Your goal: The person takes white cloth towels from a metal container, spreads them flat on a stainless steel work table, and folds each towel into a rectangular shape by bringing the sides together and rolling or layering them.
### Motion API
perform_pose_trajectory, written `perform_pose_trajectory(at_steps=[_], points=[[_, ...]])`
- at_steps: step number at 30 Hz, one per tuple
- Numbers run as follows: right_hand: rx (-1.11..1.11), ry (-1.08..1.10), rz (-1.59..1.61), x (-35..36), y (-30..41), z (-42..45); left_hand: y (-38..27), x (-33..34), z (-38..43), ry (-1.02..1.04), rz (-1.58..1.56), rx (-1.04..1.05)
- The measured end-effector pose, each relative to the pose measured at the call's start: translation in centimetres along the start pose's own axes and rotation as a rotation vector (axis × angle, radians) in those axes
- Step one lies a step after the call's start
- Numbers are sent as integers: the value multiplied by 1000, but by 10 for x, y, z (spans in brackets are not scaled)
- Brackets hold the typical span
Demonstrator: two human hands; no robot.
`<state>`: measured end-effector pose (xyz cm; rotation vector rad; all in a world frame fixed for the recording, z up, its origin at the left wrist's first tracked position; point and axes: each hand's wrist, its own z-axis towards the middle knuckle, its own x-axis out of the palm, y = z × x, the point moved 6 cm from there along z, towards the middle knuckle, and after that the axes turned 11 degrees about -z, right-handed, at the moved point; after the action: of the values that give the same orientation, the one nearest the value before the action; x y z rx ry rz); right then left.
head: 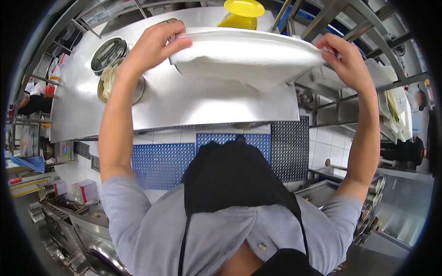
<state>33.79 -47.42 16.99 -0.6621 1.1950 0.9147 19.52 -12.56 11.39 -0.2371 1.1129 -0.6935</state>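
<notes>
A white cloth (248, 50) is stretched lengthwise between my hands over the stainless steel table (214, 103). My left hand (157, 45) pinches its left end between thumb and fingers, and my right hand (343, 63) grips the right end. Its lower part hangs toward the tabletop; whether it touches the steel I cannot tell. Close to my left forearm is a round metal bowl (139, 90) with pale, limp pieces in it, partly hidden by the arm. A steel pot (109, 55) with metal utensils inside stands just behind that bowl.
A yellow plastic container (238, 22) stands beyond the cloth. Metal shelving (366, 31) rises at the right, near a white basket (397, 110) with long green vegetables. Blue mats (162, 165) and a black mat (290, 148) cover the floor. People are at both far sides.
</notes>
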Motion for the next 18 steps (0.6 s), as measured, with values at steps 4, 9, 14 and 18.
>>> perform_pose_trajectory(at_steps=[4,9,14,18], points=[[96,-50,207,8,6,-3,7,-25,-8,-98,-89,-59],[36,-15,218,8,16,14,-16,-68,-5,-177,74,9],[-171,44,285,11,33,24,-17,-82,-19,-58,89,-120],[-8,306,465,12,30,18,-12,-80,-37,0,-37,-121]])
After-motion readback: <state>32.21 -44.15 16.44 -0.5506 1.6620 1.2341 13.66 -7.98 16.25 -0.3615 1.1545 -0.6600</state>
